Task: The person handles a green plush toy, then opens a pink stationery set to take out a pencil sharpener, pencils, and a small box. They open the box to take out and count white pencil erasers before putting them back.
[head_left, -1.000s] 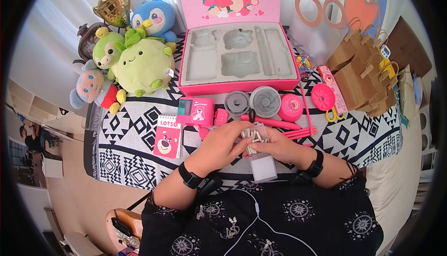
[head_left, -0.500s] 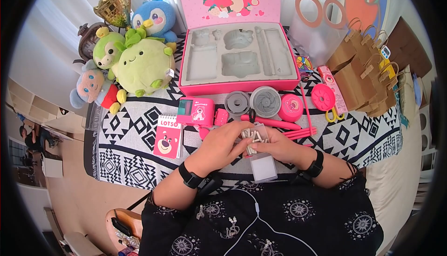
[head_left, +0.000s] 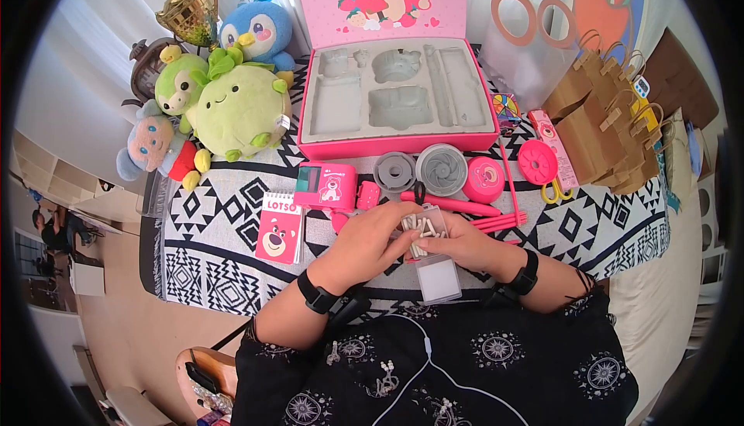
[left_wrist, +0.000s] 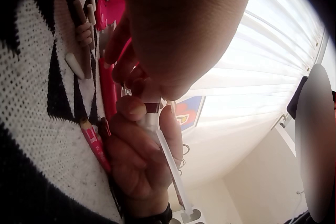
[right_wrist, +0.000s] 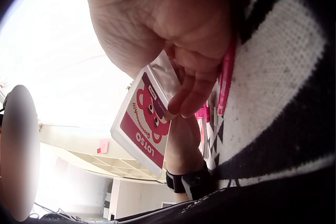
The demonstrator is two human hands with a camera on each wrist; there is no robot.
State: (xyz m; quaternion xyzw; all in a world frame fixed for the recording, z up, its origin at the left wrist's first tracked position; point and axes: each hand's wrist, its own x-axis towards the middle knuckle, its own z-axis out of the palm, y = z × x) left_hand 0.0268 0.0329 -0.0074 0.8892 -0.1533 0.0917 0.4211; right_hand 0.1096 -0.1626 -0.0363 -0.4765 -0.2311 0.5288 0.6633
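Note:
Both hands hold a small clear plastic box [head_left: 435, 218] over the near side of the table. Short pale cylindrical sticks [head_left: 425, 230] lie jumbled inside it. Its lid [head_left: 439, 280] hangs flipped open toward the body; a pink LOTSO label [right_wrist: 147, 119] shows on its outer face in the right wrist view. My left hand [head_left: 364, 241] grips the box's left side, thumb tip at the sticks. From the right, my right hand [head_left: 469, 241] holds it, thumb over the near edge and fingers [right_wrist: 197, 90] curled underneath.
Behind the hands stand a pink sharpener-like device [head_left: 329, 186], grey round parts [head_left: 442, 170], a pink dome [head_left: 484, 179] and pink pens [head_left: 496, 222]. A LOTSO notepad [head_left: 279, 228] lies left. Farther back are an open pink gift box [head_left: 399, 143], plush toys [head_left: 240, 108] and paper bags [head_left: 601, 131].

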